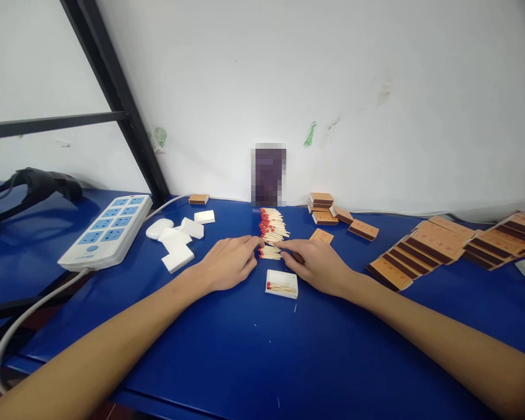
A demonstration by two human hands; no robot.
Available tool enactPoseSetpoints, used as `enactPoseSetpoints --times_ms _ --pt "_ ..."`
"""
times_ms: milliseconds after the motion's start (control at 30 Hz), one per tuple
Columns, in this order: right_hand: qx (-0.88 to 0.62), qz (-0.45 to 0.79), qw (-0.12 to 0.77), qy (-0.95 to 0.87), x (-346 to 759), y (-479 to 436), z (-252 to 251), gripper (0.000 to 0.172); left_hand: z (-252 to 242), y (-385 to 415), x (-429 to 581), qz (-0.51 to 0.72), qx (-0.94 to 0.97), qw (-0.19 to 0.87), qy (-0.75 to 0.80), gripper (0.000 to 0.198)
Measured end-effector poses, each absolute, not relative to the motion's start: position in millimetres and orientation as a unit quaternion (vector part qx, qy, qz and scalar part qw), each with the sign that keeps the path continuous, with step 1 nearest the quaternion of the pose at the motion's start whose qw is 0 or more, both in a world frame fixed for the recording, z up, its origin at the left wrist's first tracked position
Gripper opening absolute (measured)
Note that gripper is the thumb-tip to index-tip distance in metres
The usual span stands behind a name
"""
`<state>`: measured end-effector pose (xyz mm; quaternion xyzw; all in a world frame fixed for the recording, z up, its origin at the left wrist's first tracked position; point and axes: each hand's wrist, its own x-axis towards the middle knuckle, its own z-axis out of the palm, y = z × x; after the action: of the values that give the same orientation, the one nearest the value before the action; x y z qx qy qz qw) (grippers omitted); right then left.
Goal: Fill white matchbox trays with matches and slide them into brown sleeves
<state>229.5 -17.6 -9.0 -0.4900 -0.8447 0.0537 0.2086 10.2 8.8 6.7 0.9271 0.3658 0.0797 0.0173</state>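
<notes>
A pile of red-tipped matches lies on the blue table near the wall. My left hand rests at the pile's near left edge, fingers pressed together against a small bunch of matches. My right hand meets it from the right, fingers pinched on the same bunch. Just in front of the hands sits an open white matchbox tray with a few matches in it.
Several empty white trays lie at the left beside a white power strip with its cable. Brown matchbox sleeves stack near the wall, and rows of them spread at the right. A black metal frame rises at the left.
</notes>
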Motion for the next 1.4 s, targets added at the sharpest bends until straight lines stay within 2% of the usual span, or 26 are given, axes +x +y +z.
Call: enactPoseSetpoints --times_ms 1100,1400 --pt "-0.466 0.062 0.213 -0.857 232.2 -16.2 -11.9 0.030 9.1 8.2 7.9 0.096 0.925 0.052 0.364 0.025" --pt "-0.468 0.061 0.215 -0.855 232.3 -16.3 -12.1 0.030 11.0 6.1 9.7 0.107 0.922 0.056 0.369 0.037"
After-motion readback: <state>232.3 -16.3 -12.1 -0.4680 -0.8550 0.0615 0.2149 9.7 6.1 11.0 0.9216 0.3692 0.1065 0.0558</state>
